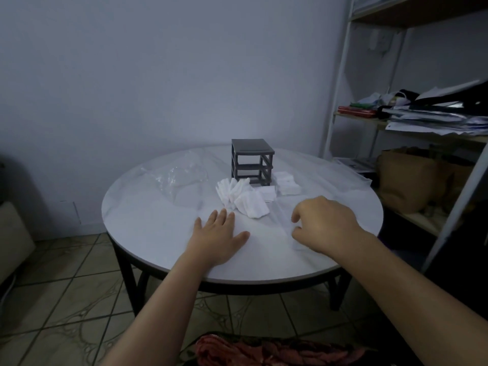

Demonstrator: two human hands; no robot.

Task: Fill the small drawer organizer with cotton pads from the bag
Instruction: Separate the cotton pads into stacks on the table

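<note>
A small grey drawer organizer [252, 161] stands at the back middle of the round white table [148, 233]; its slots look empty. White cotton pads [244, 198] lie in loose heaps in front of it, and a further stack [286, 182] sits to its right. A crumpled clear plastic bag [179, 178] lies to the left. My left hand [217, 237] rests flat on the table, fingers straight, just short of the pads. My right hand [323, 224] has curled fingers and thumb pinching the edge of a see-through piece that looks like a clear drawer [286, 220].
A white metal shelf unit [340, 83] with papers, a dark bag and a brown bag stands close to the table's right side. A blank wall is behind the table. The floor below is tiled. Red patterned fabric [264, 350] shows at the bottom edge.
</note>
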